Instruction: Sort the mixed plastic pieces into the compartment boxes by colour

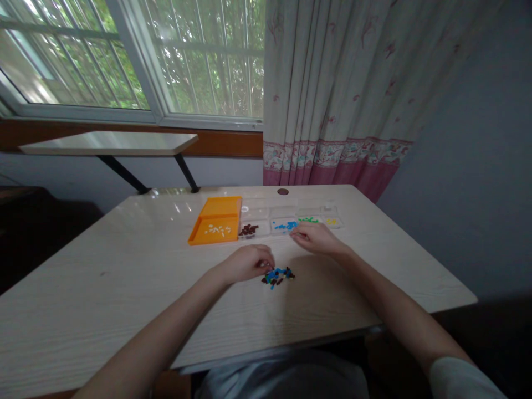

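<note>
A small mixed pile [277, 277] of blue, brown and a few green pieces lies on the table in front of me. My left hand [251, 262] is at the pile's left edge, its fingers curled and closed at the pieces; what they pinch is too small to make out. Farther back, my right hand [315, 237] hovers at the front of a clear box holding blue pieces [285, 226]. Its thumb and fingers are pinched together, and anything between them is hidden.
An open orange case [214, 241] with white pieces stands at the back left. Beside it are clear boxes with brown pieces [248, 230], green pieces [308, 220] and yellow pieces [331, 221]. A raised shelf [120, 143] stands at the table's back left.
</note>
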The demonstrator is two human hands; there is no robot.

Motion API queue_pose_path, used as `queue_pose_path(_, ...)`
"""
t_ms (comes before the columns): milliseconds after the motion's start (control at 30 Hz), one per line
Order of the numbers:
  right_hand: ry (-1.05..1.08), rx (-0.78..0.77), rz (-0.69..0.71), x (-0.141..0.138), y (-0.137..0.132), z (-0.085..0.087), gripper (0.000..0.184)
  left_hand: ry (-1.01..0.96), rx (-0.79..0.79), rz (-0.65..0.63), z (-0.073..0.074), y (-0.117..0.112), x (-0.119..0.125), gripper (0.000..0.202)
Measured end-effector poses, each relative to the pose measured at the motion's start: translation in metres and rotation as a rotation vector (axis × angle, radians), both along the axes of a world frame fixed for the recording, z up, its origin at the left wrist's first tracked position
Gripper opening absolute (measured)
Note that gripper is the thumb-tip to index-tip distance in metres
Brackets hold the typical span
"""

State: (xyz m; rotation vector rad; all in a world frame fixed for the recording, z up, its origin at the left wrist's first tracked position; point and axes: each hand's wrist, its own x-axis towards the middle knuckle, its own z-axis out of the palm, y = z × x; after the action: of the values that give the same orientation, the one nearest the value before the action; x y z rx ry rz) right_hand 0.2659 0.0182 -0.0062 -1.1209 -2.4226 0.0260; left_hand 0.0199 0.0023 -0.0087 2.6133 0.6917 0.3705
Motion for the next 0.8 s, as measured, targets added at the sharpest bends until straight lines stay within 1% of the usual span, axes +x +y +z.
queue_pose_path(100,0.007,-0.029,0.105,-0.014,-0.007,-0.003,0.019,-0.046,0.06,0.114,-0.001,-0.001,0.001,0.016)
queue_pose_path(167,0.016,-0.056,0.151,-0.023,-0.012,-0.005,0.017,-0.097,0.106,0.201,0.0,-0.001,0.002,0.016)
queue_pose_path(233,0.036,-0.063,0.174,-0.029,-0.016,-0.006,0.017,-0.146,0.137,0.239,0.001,-0.001,0.002,0.013)
queue_pose_path(333,0.069,-0.041,0.2,-0.035,-0.02,-0.008,0.017,-0.188,0.15,0.228,0.003,-0.001,0.003,0.011)
queue_pose_path(500,0.101,0.007,0.24,-0.036,-0.021,-0.011,0.014,-0.24,0.14,0.21,0.003,-0.003,0.006,0.009)
queue_pose_path(700,0.174,0.087,0.243,-0.035,-0.019,-0.013,0.012,-0.291,0.095,0.227,0.003,-0.004,0.007,0.018)
queue_pose_path(800,0.202,0.107,0.24,-0.034,-0.019,-0.013,0.013,-0.311,0.096,0.219,0.003,-0.003,0.007,0.017)
